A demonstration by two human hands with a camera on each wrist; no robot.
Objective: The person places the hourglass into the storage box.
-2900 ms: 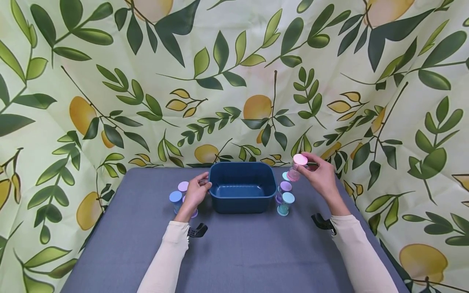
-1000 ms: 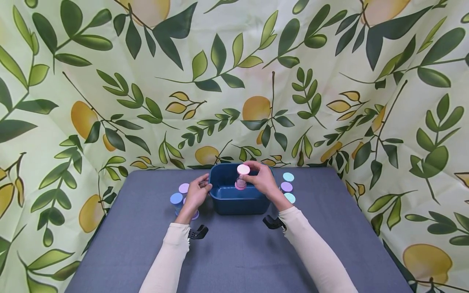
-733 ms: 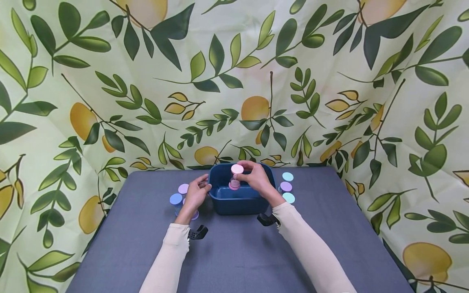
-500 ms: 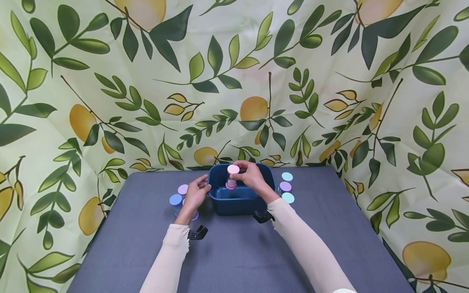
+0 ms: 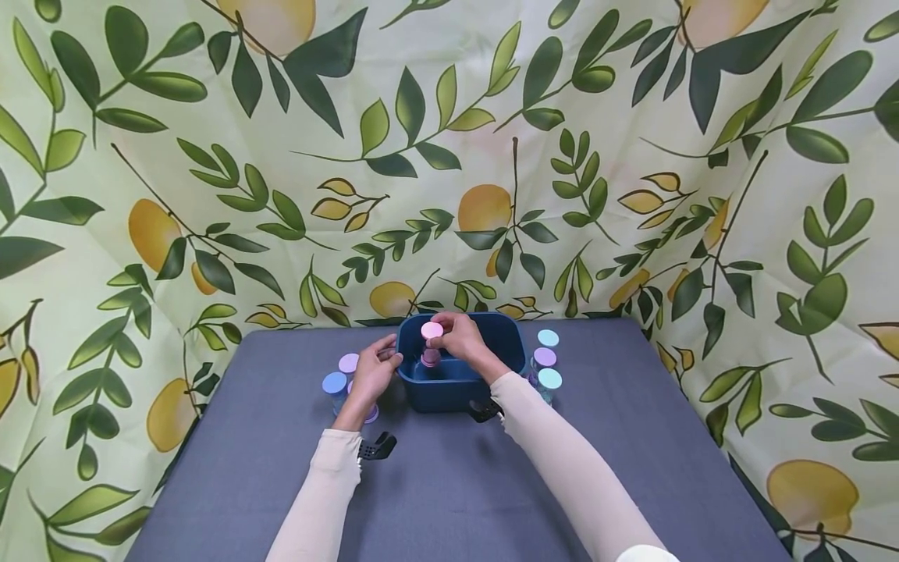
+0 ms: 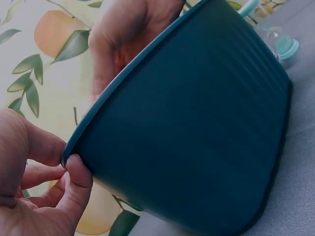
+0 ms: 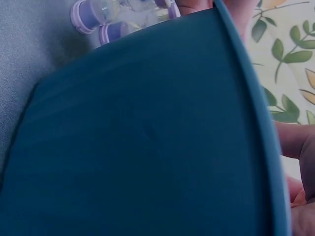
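Observation:
A pink sand timer (image 5: 431,332) stands upright between the thumb and fingers of my right hand (image 5: 460,341). It is inside the dark blue plastic bin (image 5: 444,396), near its left end, with the pink top cap about at rim height. In the right wrist view the bin's wall (image 7: 138,128) hides the timer and most of my right hand (image 7: 305,167). My left hand (image 5: 374,376) holds the bin's left rim. The left wrist view shows its thumb and fingers pinching that rim (image 6: 69,155).
Left of the bin, partly behind my left hand, stand a blue sand timer (image 5: 335,384) and purple ones (image 5: 348,364). Along its right side are a teal timer (image 5: 548,339), a purple one (image 5: 544,357) and another teal one (image 5: 550,380). A patterned cloth (image 5: 421,195) hangs behind the grey table (image 5: 435,492).
My right hand has carried the pink sand timer from the right of the bin over to its left end and lowered it inside. My left hand has stayed at the rim.

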